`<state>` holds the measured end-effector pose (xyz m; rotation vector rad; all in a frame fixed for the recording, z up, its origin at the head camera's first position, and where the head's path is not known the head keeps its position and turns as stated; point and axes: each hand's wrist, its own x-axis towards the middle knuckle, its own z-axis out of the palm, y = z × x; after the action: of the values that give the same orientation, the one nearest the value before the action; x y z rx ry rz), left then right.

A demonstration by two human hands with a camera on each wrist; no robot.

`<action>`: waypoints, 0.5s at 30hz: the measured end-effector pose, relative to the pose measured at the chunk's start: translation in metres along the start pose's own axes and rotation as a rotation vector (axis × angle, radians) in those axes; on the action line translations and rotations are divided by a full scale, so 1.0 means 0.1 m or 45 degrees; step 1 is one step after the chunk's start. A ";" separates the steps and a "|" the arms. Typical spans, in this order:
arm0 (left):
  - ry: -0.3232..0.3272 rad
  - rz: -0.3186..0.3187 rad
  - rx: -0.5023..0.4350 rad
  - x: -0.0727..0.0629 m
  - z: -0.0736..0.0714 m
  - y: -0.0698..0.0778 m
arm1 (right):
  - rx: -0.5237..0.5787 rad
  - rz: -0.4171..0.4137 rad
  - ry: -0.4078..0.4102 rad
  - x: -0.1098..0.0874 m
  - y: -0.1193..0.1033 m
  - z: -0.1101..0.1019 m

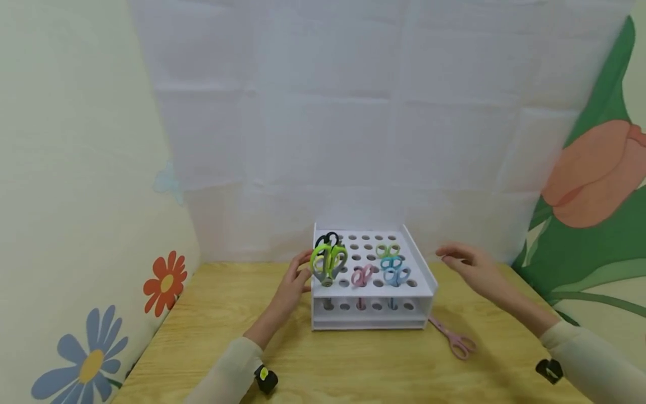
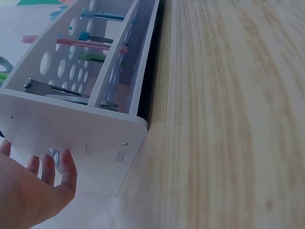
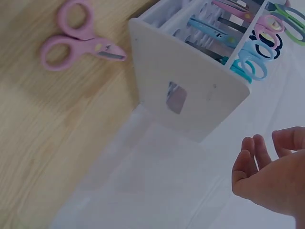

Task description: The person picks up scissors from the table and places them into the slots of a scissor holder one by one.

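Observation:
A white two-tier rack with round holes (image 1: 370, 324) stands on the table. Scissors hang in it, handles up: lime-and-grey (image 1: 329, 259) at front left, black-handled (image 1: 332, 234) behind, pink (image 1: 361, 276) at the middle, and light blue, teal and green pairs toward the right. My left hand (image 1: 292, 286) is at the rack's left side panel (image 2: 43, 129), its bent fingertips against the panel around a cutout. My right hand (image 1: 474, 272) hovers right of the rack, apart from it, fingers loosely bent and holding nothing. Loose pink scissors (image 3: 78, 40) lie on the table beside the rack's right side.
The wood-grain table (image 1: 227, 314) runs back to a hanging white sheet (image 1: 323, 112). Flower-painted walls flank it on both sides. A small black device (image 1: 266, 379) is strapped at the left wrist, and another (image 1: 549, 371) at the right.

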<state>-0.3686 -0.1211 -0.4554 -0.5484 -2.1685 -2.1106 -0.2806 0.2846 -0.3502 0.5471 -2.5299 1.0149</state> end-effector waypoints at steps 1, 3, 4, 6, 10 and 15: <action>0.000 0.002 -0.005 0.01 -0.01 0.00 | -0.008 -0.015 0.008 -0.04 0.02 -0.02; -0.005 0.004 -0.004 0.01 -0.01 0.00 | -0.022 -0.044 0.024 -0.13 0.06 -0.05; -0.004 -0.002 0.000 0.01 -0.01 0.00 | -0.039 -0.059 0.030 -0.17 0.09 -0.06; 0.002 -0.012 0.021 0.01 -0.02 0.00 | -0.081 -0.072 0.030 -0.25 0.13 -0.06; 0.015 -0.021 0.048 0.01 -0.02 -0.01 | -0.105 -0.027 -0.022 -0.39 0.20 -0.04; 0.013 -0.008 0.043 0.00 -0.02 0.00 | -0.058 0.049 -0.159 -0.54 0.31 0.02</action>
<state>-0.3694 -0.1225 -0.4553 -0.5275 -2.1996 -2.0708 -0.2496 0.3160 -0.3941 0.5672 -2.6756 0.9613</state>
